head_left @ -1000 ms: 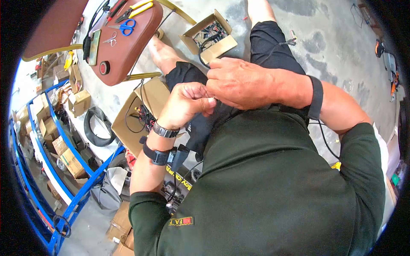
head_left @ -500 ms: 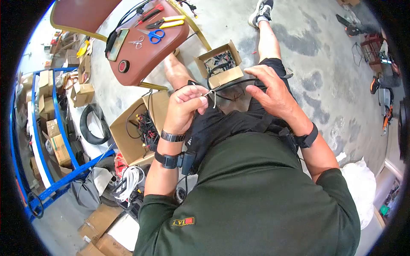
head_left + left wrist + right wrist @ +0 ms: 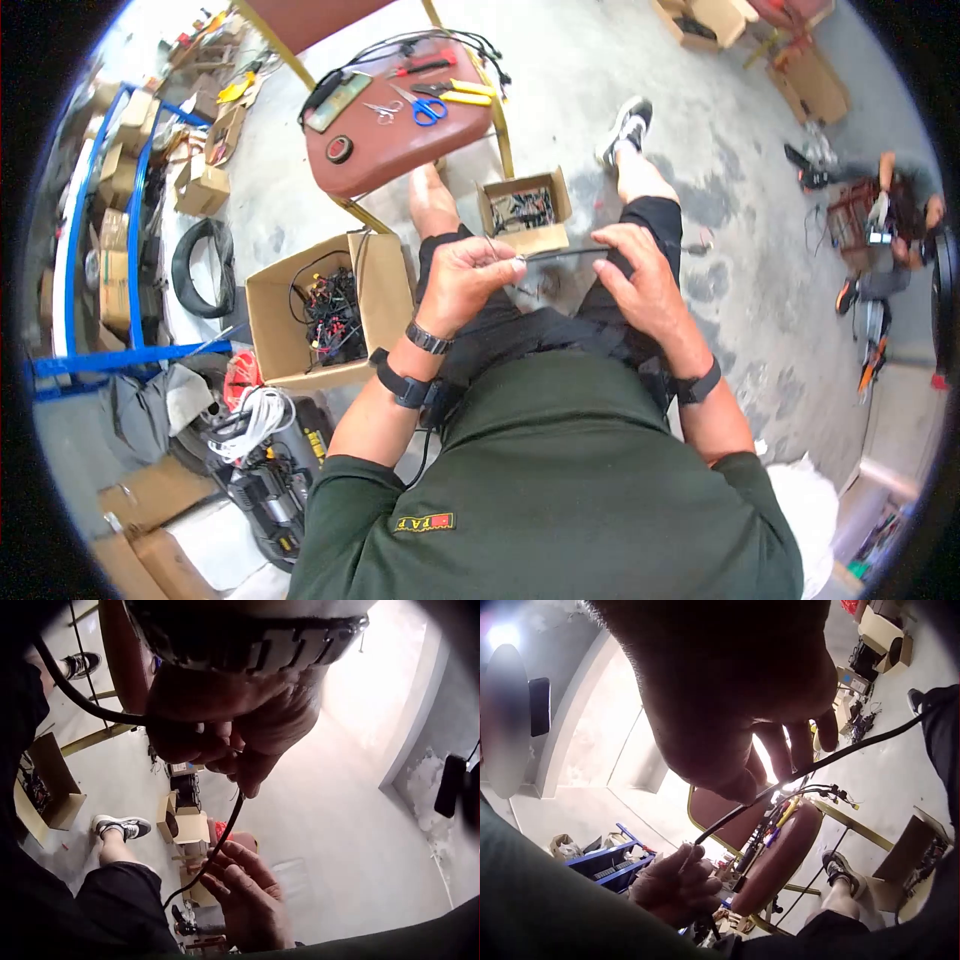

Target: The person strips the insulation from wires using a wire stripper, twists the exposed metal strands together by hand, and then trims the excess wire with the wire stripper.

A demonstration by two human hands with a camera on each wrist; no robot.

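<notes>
A black cable (image 3: 565, 254) runs between the two hands over the person's lap. The left hand (image 3: 465, 285) pinches one end of it between thumb and fingertips; thin bare strands show there in the left wrist view, beside the cable (image 3: 229, 823). The right hand (image 3: 645, 290) is raised beside the cable, thumb and fingers spread apart. In the right wrist view the cable (image 3: 855, 746) passes along the fingertips of the right hand (image 3: 735, 727); whether they touch it I cannot tell.
A brown chair seat (image 3: 400, 145) holds blue scissors (image 3: 428, 110), yellow-handled pliers (image 3: 468, 92) and a tape roll (image 3: 339, 149). Cardboard boxes of wires stand between the feet (image 3: 540, 238) and at the left (image 3: 275, 310). Blue shelving (image 3: 140, 355) is further left.
The hands were together at first; the right hand has since moved away to the right and its fingers have spread. The left hand still pinches the cable end. The head view has shifted.
</notes>
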